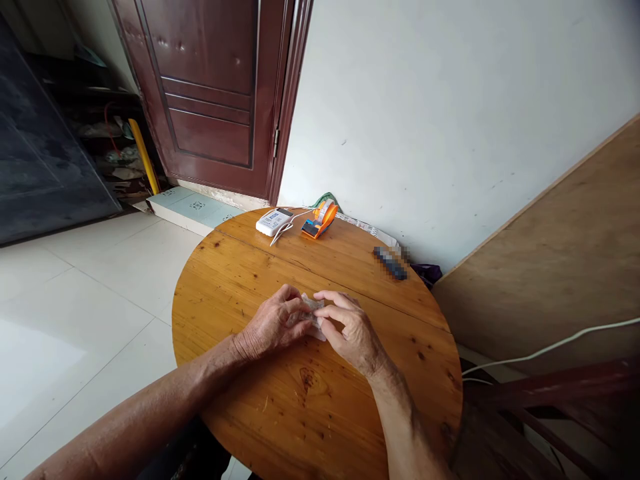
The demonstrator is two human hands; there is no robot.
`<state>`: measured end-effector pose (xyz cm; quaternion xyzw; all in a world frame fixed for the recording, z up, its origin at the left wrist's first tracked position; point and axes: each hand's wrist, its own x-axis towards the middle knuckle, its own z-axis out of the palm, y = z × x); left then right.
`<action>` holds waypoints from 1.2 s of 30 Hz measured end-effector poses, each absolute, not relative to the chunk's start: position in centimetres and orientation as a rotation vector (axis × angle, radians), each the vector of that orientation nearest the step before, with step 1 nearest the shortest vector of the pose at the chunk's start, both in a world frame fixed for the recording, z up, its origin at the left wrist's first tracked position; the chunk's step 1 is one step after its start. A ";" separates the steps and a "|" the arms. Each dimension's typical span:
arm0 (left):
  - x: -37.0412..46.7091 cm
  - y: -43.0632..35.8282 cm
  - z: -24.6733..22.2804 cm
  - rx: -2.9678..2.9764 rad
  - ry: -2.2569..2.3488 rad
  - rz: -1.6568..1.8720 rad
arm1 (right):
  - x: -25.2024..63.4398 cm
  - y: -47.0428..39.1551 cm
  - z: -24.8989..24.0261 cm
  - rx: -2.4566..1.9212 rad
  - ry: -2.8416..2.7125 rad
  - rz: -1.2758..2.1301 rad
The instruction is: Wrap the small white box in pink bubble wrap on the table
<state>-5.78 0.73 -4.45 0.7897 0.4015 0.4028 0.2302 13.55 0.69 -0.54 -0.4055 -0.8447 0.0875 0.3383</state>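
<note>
Two bare forearms lie nearest the camera, one coming in from 8 o'clock and the other from 5 o'clock, both cut off by the lower edge. They meet over a round wooden table [235,287], with the hands close together around its middle.

The left hand [280,317] is curled, its thumb and fingers closed on a small crumpled piece of see-through plastic [311,305] just above the centre of the tabletop. The right hand [347,327] is half open: the thumb and forefinger come nearly together at the plastic's 3 o'clock edge, while the middle finger reaches toward its 12 o'clock end. Whether that thumb and forefinger actually pinch it, I cannot tell. The fingers cover much of the plastic, so its full shape is hard to make out, as is anything inside it.

Near the table's 11 o'clock rim sits a white box [271,223] with a white cord [283,233] beside it; the print on the box is too small to read. Near 12 o'clock is an orange tape dispenser [327,217], partly hiding something green [326,198] behind it. Near 1 o'clock lies a dark, long thing [393,265], blurred into blocks, so I cannot say what it is.

Beyond the table, a dark red door [210,87] at 11 o'clock is cut off at the top. Shadow obscures the clutter [123,157] at 10 o'clock.
</note>
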 end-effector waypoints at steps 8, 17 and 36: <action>-5.9 0.6 -4.2 2.194 1.120 1.076 | 14.2 0.6 -0.1 -1.079 -2.159 0.360; -5.9 0.6 -4.5 2.221 1.102 1.110 | 14.0 0.6 -0.3 -1.078 -2.196 0.409; -7.6 -0.8 -0.2 2.121 1.119 0.936 | 14.1 1.3 -0.9 -1.029 -2.071 0.639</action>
